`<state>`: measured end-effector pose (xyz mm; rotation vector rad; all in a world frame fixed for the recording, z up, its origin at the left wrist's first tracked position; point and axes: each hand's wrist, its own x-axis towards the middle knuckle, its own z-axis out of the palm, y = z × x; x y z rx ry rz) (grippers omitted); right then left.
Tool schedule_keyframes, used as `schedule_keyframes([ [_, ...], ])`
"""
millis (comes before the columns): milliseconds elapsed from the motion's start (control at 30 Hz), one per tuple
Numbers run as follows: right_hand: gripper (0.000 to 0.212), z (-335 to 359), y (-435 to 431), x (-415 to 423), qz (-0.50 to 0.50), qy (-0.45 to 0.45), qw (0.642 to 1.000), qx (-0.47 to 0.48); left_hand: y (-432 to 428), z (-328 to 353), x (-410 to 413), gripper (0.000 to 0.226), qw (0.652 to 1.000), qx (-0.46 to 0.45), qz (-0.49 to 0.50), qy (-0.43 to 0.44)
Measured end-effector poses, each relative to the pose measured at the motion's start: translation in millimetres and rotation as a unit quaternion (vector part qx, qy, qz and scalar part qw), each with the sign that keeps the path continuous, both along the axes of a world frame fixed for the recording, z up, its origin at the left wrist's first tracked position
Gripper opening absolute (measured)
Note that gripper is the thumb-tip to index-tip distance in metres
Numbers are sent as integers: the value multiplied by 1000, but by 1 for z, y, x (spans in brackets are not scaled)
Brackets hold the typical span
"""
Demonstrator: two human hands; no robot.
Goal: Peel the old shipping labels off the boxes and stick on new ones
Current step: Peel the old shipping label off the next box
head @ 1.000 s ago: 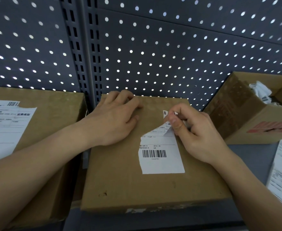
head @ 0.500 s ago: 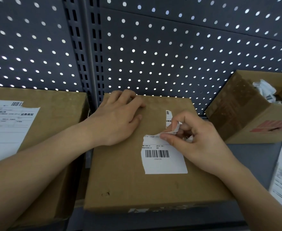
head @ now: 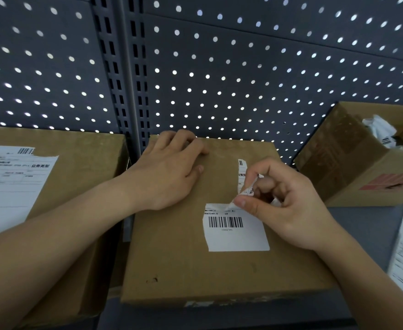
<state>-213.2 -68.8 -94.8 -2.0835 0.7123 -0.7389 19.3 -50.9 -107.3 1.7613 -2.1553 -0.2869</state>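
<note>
On the middle box (head: 172, 258), the left hand (head: 169, 172) lies flat, fingers extended, pressing the top, while the right hand (head: 283, 206) pinches the old label (head: 236, 229) by its torn upper flap between thumb and forefinger. The peel looks roughly half done: the barcode part and a thin strip (head: 242, 170) cling to the cardboard. The left box (head: 88, 163) carries another label (head: 12, 182), apparently untouched, so the new labels seem yet to come.

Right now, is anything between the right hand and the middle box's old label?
Nothing visible does: the right hand pinches the old label by its peeled edge; the left hand rests on the box, clear of it.
</note>
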Motion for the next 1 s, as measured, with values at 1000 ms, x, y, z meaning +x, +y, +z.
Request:
schedule_keyframes([
  [1000,80,8,7,1,5,135,991,-12,0,-2,1,30,1000,7,-7,3],
])
